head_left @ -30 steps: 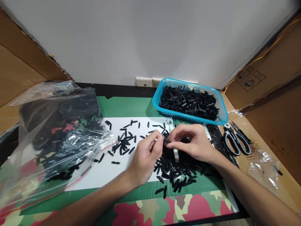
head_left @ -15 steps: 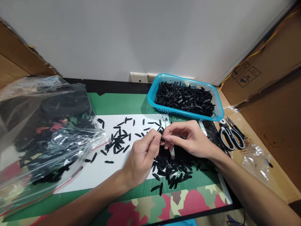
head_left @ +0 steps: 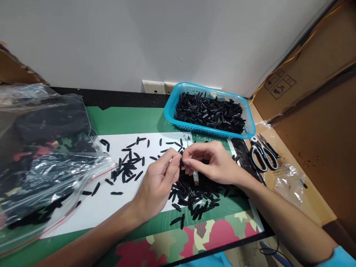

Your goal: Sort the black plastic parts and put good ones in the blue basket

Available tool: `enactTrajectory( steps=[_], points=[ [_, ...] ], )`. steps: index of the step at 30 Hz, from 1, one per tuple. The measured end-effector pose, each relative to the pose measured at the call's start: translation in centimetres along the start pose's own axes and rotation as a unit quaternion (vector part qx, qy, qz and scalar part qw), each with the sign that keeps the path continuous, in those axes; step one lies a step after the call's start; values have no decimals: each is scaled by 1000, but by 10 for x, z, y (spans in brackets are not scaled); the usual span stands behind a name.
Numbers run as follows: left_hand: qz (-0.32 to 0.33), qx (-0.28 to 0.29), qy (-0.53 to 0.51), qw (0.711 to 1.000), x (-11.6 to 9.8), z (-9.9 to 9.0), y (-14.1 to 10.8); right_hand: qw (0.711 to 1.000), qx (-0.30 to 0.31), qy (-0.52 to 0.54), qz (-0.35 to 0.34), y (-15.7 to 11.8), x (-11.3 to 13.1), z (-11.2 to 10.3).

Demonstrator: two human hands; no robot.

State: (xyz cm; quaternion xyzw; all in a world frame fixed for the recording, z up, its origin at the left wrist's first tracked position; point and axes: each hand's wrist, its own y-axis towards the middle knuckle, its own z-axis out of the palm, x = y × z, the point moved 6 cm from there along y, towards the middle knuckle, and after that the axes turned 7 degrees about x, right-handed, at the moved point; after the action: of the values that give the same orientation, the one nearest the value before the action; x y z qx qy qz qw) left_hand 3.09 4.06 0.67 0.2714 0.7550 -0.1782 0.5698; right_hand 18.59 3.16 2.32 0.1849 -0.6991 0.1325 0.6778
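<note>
My left hand (head_left: 158, 181) is closed, its thumb pressed against the curled index finger. Facing it, my right hand (head_left: 214, 163) pinches with thumb and fingertips. Between the two sets of fingertips shows a small black strip (head_left: 181, 162), mostly hidden by the fingers. Below my hands lies a heap of similar black strips (head_left: 191, 196), partly covered by my right hand. A narrow pale strip (head_left: 196, 178) sticks out under my right fingers. More loose black strips (head_left: 128, 167) are scattered over the white sheet (head_left: 105, 207) left of my hands.
A blue plastic basket (head_left: 168, 111) full of black strips stands at the back. Scissors (head_left: 263, 157) with black-and-grey handles lie at the right, near a crumpled clear bag (head_left: 289, 181). A large clear zip bag (head_left: 55, 170) covers the left side. Cardboard (head_left: 311, 122) borders the right.
The view has turned slightly, so everything sits a little further left. Both hands stay together at the fingertips, with barely any change in their pinch.
</note>
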Motion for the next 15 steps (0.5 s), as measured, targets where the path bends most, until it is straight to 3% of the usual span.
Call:
enactTrajectory(
  steps=[15],
  points=[
    [-1, -15, -6, 1000, -3, -2, 3, 997, -6, 82, -8, 3, -7, -2]
  ],
)
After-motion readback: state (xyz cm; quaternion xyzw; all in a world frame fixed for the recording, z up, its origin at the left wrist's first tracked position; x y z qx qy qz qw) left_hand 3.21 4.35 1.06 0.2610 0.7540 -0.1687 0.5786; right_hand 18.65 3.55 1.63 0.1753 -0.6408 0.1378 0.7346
